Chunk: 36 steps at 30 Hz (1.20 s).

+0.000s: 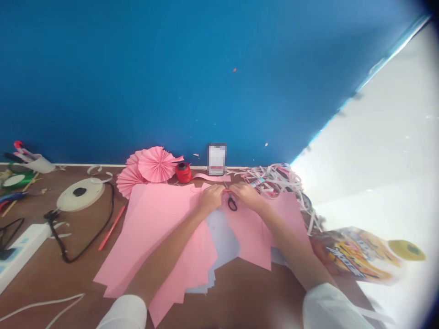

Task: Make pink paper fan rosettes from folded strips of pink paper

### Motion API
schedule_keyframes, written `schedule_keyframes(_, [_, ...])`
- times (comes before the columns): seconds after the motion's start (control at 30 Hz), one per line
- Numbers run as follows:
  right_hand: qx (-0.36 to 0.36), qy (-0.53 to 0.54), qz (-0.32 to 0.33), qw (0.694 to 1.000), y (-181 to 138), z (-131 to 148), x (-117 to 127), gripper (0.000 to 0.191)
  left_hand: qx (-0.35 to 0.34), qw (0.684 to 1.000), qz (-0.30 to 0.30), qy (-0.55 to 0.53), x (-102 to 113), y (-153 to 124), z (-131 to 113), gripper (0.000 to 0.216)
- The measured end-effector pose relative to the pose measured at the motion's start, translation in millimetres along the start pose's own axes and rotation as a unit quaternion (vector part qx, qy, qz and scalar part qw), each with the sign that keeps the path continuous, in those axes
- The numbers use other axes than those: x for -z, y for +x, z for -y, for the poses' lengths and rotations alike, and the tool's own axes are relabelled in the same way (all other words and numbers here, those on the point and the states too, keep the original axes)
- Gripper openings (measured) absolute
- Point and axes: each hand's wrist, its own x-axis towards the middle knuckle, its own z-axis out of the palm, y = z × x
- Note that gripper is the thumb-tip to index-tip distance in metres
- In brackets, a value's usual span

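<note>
My left hand (211, 198) and my right hand (246, 195) meet over the pink sheets, fingers closed and tips nearly touching. Something small and thin is pinched between them, too small and blurred to name. Just below the fingers shows a black scissors handle (232, 204); the blades cannot be made out. Pink paper sheets (161, 219) spread in an uneven pile under my left forearm, and another pink sheet (252, 246) lies under my right wrist. Grey-blue paper (222, 242) shows between them. A pink strip (211, 177) curls on the table beyond my hands.
Folded pink paper rosettes (156, 167) and a red spool (184, 172) stand at the back. A phone (216, 160) leans on the blue wall. Tangled paper strips (281, 176) and a yellow-capped bottle (363, 253) lie right; a power strip (25, 253) and red pencil (111, 228) left.
</note>
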Motion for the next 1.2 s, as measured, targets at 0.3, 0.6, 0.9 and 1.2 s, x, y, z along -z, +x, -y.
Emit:
schedule_keyframes(0.3, [0.013,-0.034,-0.023,0.999,0.0,2.3,2.4,0.015,0.006,0.999,-0.029,0.027,-0.8,-0.1,-1.9,0.024])
schedule_keyframes(0.6, [0.017,-0.069,-0.008,0.997,-1.6,-9.4,20.5,0.025,0.018,0.994,-0.031,-0.099,-1.3,1.9,-0.5,0.027])
schedule_keyframes(0.9, [-0.027,0.084,-0.048,0.995,-0.9,2.6,22.5,0.060,0.093,0.975,0.004,-0.202,-4.0,4.8,11.5,0.041])
schedule_keyframes(1.2, [-0.100,0.093,-0.030,0.990,-2.0,-0.6,21.3,0.058,0.148,0.954,-0.059,-0.255,4.7,7.5,11.2,0.031])
